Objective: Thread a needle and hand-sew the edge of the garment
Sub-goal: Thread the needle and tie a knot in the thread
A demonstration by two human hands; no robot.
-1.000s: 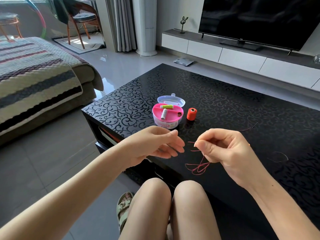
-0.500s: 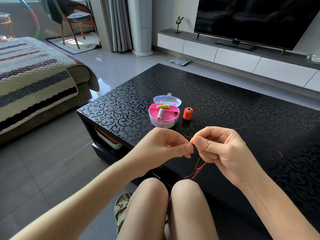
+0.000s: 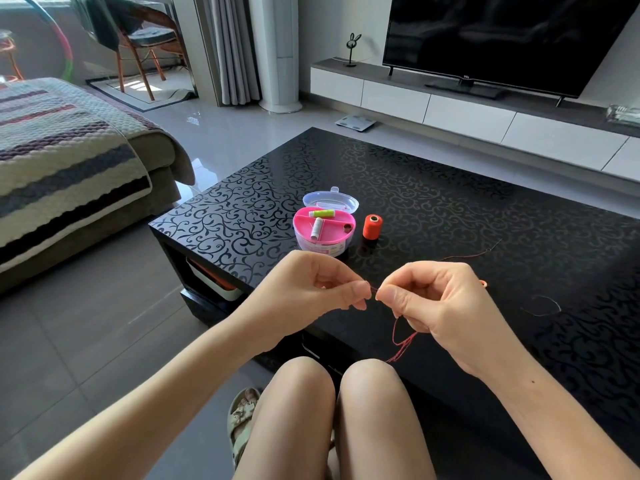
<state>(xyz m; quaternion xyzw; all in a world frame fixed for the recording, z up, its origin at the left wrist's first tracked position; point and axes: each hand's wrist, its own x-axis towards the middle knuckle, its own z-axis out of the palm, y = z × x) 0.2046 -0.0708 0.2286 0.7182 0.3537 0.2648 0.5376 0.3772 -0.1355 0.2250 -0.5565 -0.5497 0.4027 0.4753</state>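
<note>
Both hands meet at centre frame, the left hand [image 3: 311, 289] and right hand [image 3: 433, 303] each pinching the red thread [image 3: 393, 332] between thumb and forefinger, likely to steady its end for a needle too small to see; no garment shows.

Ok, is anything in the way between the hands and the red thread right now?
Nothing visible is. The left hand and right hand both pinch the red thread at their fingertips, with a short strand spanning the gap between them. I can't make out a needle.
</note>
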